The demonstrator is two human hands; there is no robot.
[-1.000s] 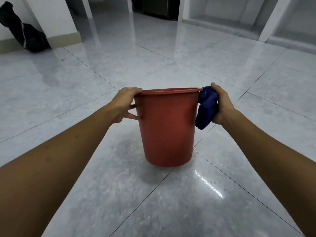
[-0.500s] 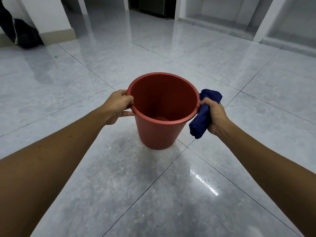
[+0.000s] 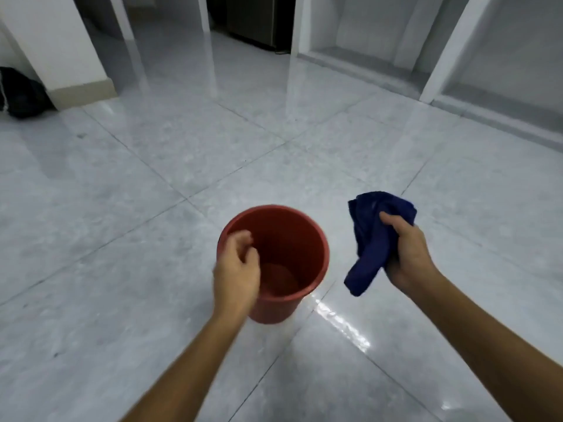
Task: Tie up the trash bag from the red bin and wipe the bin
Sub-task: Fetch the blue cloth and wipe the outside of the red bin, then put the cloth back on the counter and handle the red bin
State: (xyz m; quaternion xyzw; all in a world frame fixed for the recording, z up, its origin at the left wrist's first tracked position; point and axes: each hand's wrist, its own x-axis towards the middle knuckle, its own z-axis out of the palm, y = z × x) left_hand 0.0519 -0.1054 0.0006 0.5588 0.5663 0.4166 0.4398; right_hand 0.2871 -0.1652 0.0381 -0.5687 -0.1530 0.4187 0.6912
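Observation:
The red bin (image 3: 292,236) stands upright on the grey tiled floor, with nothing visible inside it. My left hand (image 3: 236,271) hovers over the bin's left rim, fingers loosely curled and blurred, holding nothing and apparently off the rim. To the right of the bin, my right hand (image 3: 406,254) is closed around a crumpled dark blue cloth (image 3: 373,239), which hangs clear of the bin. A black trash bag (image 3: 21,94) lies against the wall at the far left.
Glossy grey floor tiles (image 3: 152,223) spread all around the bin. A white wall corner (image 3: 67,56) stands at the back left. White pillars and recessed alcoves (image 3: 441,56) line the back right, and a dark doorway (image 3: 253,16) lies straight ahead.
Both hands held the bin in the air by its rim, then lowered it. Now it stands on the floor and both hands have let go. The right hand keeps the cloth.

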